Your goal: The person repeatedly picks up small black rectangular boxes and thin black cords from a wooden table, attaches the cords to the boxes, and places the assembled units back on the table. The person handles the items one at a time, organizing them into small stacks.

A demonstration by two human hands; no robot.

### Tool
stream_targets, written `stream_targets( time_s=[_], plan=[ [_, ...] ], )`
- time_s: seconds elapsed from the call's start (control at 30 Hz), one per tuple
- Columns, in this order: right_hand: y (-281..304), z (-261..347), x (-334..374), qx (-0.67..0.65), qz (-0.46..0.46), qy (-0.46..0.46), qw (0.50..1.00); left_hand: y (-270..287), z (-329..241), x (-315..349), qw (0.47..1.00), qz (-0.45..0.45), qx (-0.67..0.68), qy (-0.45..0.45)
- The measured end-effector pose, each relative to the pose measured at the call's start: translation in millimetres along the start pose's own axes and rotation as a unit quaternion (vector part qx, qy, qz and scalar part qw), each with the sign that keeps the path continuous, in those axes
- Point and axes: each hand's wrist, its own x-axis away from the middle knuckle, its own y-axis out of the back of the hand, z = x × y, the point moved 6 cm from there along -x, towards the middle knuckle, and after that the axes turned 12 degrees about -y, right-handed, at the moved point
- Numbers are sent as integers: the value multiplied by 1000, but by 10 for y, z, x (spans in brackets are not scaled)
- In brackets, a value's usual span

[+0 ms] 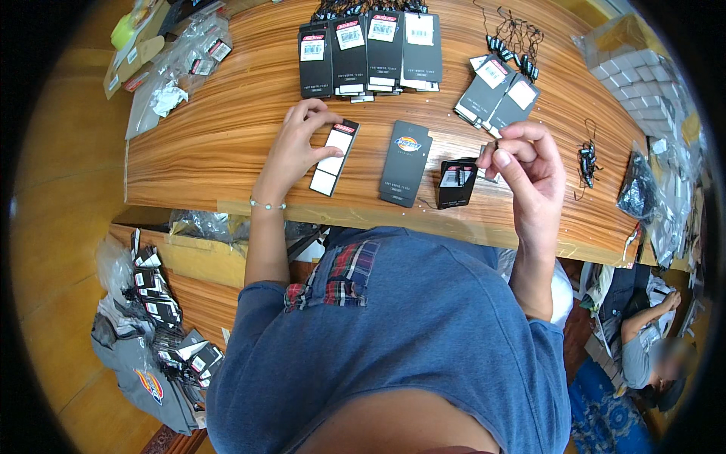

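My left hand (299, 144) has its thumb and index finger on the upper part of a narrow black-and-white hang tag (325, 181) by the table's near edge. My right hand (533, 166) is raised, thumb and index finger pinched on a small dark bit too small to name. Just left of those fingertips, a small black folded tag (456, 195) with a white label stands tilted. A large dark grey hang tag (403, 170) with a colourful logo lies flat between my hands. Partly behind my right fingers is a pale piece (490, 172).
Stacks of black tags (348, 57) with strings lie at the far side, and a smaller tag pile (491, 94) to their right. Loose black strings (587, 163), a bag of white boxes (635, 83) and a bag of black cords (639, 185) are at right. Another person (650, 348) sits lower right.
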Motion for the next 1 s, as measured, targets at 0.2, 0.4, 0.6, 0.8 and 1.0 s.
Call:
stream_targets(
  time_s=[0.2, 0.4, 0.6, 0.8, 1.0],
  plan=[
    [-57, -66, -33, 18, 13, -26, 999, -13, 58, 8, 1000, 8, -9, -1],
    [-84, -121, -70, 26, 8, -18, 999, 49, -5, 73, 977, -64, 193, 61],
    [-145, -165, -92, 101, -14, 13, 995, -64, -701, -269, 888, -92, 444, 74],
    [-108, -37, -75, 212, -103, 94, 967, -323, -1238, -559, 924, -81, 373, -23],
    [13, -33, -36, 200, -122, 64, 970, -343, -1370, -602, 934, -70, 347, -53]
  ],
)
